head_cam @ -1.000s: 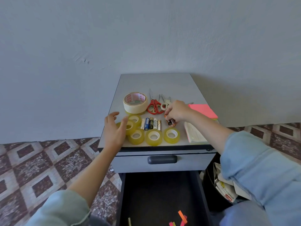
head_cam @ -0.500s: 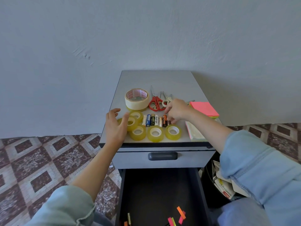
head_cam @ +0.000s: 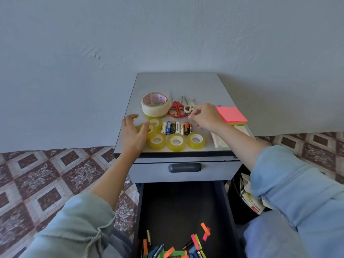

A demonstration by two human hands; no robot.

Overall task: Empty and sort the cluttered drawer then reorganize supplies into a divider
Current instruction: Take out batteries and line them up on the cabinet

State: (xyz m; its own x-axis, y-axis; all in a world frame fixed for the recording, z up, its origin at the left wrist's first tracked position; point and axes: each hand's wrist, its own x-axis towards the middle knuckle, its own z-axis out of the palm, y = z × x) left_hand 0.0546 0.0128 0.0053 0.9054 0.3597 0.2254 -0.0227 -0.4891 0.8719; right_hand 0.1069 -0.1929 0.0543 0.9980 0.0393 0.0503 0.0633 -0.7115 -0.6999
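Nearly emptied: the leftovers lie at the near end of the drawer [head_cam: 178, 202], nearer than both hands.

At the bench's [head_cam: 176, 84] left edge the left hand [head_cam: 133, 135] is over the clear tape rolls [head_cam: 157, 141], fingers [head_cam: 131, 117] spread and gripping nothing; whether it touches a roll I cannot tell. Below, a loose battery [head_cam: 148, 235] lies at the drawer's near left, long axis near to far, so the left hand looks better placed for it. The battery row [head_cam: 176, 128] lies mid-bench, cells pointing far to near. Just right of it, the right hand [head_cam: 205, 118] hangs with fingers [head_cam: 193, 113] loosely curled, with nothing visibly held.
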